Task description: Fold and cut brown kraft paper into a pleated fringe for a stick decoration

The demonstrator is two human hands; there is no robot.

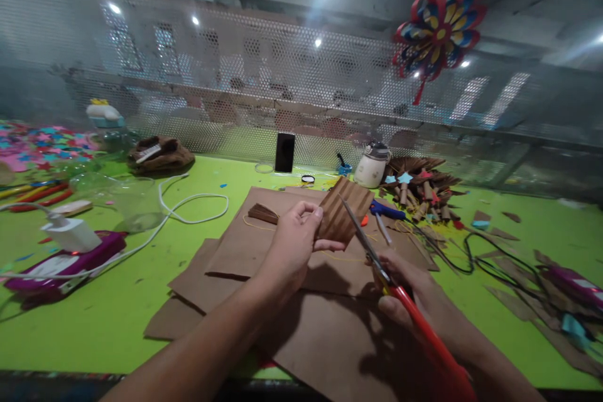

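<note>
My left hand point(299, 235) pinches a small striped piece of brown cardboard point(343, 212) by its left edge, holding it up above the table. In my right hand point(409, 286) is a pair of scissors with red handles point(424, 326). Their blades point up and left, and the tips reach the front of the striped piece. Whether they cut into it I cannot tell. Beneath both hands lie stacked sheets of brown cardboard point(325, 326). A pleated brown piece point(264, 213) with yellow thread beside it rests on the sheets, left of the held piece.
A blue glue gun point(389, 210) trails a black cable. Behind stand a phone point(284, 152), a white jug point(371, 164) and a heap of brown paper pieces point(424, 191). At left are a purple power strip point(66, 267), a white cable point(202, 196) and a clear cup point(139, 207).
</note>
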